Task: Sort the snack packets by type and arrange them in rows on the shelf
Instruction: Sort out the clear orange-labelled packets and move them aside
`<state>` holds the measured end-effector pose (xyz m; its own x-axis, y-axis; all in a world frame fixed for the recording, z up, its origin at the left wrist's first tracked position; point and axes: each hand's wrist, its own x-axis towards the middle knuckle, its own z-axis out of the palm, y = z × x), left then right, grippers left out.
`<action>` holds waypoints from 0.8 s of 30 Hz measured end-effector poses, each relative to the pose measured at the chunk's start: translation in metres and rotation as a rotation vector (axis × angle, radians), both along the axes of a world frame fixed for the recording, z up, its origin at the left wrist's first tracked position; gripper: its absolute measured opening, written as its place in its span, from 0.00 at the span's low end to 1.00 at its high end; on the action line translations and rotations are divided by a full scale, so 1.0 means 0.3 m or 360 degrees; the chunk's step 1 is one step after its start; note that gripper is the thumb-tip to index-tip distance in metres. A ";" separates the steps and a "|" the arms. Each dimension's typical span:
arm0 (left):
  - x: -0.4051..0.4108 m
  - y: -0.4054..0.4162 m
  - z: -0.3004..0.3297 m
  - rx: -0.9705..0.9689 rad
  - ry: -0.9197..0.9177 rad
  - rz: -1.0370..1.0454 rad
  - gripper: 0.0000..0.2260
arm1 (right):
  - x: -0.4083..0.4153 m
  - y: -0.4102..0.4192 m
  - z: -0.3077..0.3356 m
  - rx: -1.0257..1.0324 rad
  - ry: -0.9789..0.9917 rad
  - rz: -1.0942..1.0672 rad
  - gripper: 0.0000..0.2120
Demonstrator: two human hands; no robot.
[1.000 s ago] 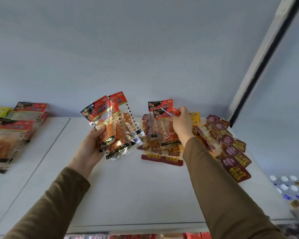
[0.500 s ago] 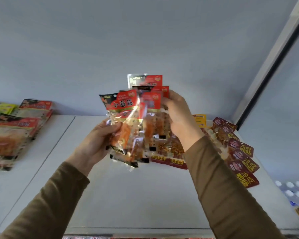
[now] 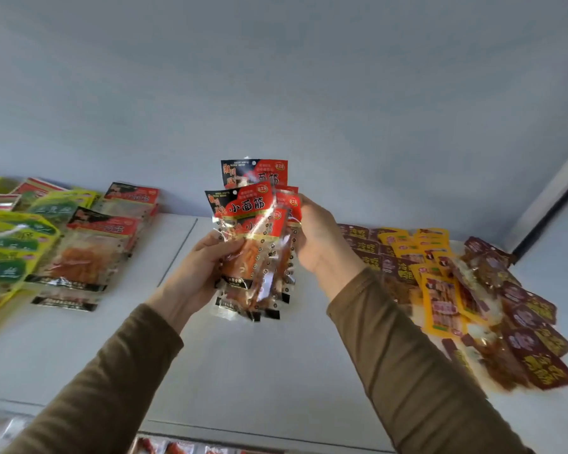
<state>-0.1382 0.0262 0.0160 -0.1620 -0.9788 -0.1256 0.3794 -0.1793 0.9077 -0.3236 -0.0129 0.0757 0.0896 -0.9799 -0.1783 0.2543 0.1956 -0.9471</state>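
Note:
Both hands hold one bunch of red-topped clear snack packets [image 3: 251,237] upright above the white shelf [image 3: 250,365]. My left hand [image 3: 199,273] grips the bunch from the left and below. My right hand [image 3: 318,237] presses against its right edge near the top. To the right, maroon packets [image 3: 532,348] and yellow packets [image 3: 440,303] lie in a loose overlapping spread. On the left part of the shelf lie larger red-topped packets [image 3: 92,253] and green packets [image 3: 10,244].
A grey back wall [image 3: 276,93] rises behind the shelf. A seam [image 3: 177,250] divides the shelf boards left of my hands. A dark upright post [image 3: 545,224] closes the right end. More red packets [image 3: 177,448] show on a lower level under the front edge.
My right hand lifted packets from the pile and joined them to the bunch in my left hand. The view has swung left, bringing more of the left-hand stacks into sight.

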 end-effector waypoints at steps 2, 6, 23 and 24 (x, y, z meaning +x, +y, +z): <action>0.029 0.003 0.003 0.0067 0.0018 0.0055 0.15 | 0.026 -0.003 -0.011 0.0003 -0.0103 0.0033 0.07; 0.144 -0.008 0.019 0.0234 0.0039 0.0309 0.14 | 0.129 0.001 -0.037 -0.0068 -0.0438 0.0204 0.31; 0.614 -0.110 0.023 0.0133 -0.0868 0.0169 0.47 | 0.712 -0.016 -0.298 -0.0038 0.0237 0.0127 0.19; 0.626 -0.110 0.022 0.0116 -0.0890 0.0118 0.49 | 0.728 -0.011 -0.300 -0.0088 0.0283 0.0066 0.17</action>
